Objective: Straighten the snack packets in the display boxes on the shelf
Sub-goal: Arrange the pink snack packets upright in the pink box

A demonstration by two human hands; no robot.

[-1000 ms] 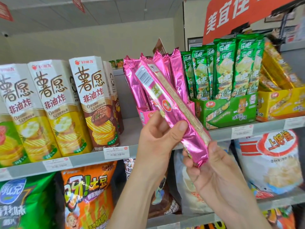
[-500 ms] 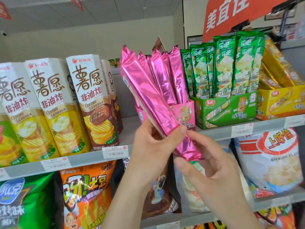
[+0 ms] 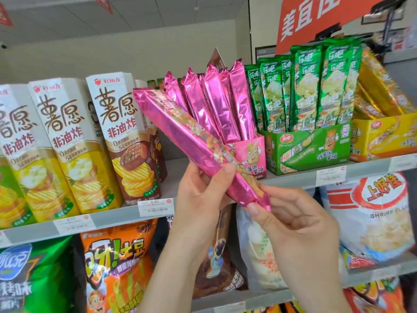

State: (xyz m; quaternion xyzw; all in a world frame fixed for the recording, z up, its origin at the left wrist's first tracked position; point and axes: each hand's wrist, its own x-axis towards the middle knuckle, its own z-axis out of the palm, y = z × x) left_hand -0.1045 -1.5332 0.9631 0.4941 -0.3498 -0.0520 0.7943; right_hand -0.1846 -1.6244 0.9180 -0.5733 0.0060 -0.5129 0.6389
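Note:
A long pink foil snack packet (image 3: 180, 134) slants in front of the shelf, top end up left, bottom end down right. My left hand (image 3: 200, 195) grips its lower half from behind, thumb across the front. My right hand (image 3: 291, 222) pinches its bottom crimped end between thumb and forefinger. Behind it, several more pink packets (image 3: 216, 105) stand fanned out in a pink display box (image 3: 250, 152). To the right stand upright green packets (image 3: 311, 86) in a green display box (image 3: 309, 152), and yellow packets (image 3: 379, 86) lean back in a yellow display box (image 3: 383, 136).
Tall chip cartons (image 3: 121, 141) fill the shelf's left side. A grey shelf edge with price tags (image 3: 155, 206) runs across. Below hang big snack bags: green (image 3: 29, 274), orange (image 3: 117, 263), and white shrimp flakes (image 3: 374, 213). An orange sign (image 3: 316, 16) hangs top right.
The held pink packet has tilted further left and turned so its printed face shows. My right hand has shifted from cupping under it to pinching its bottom end.

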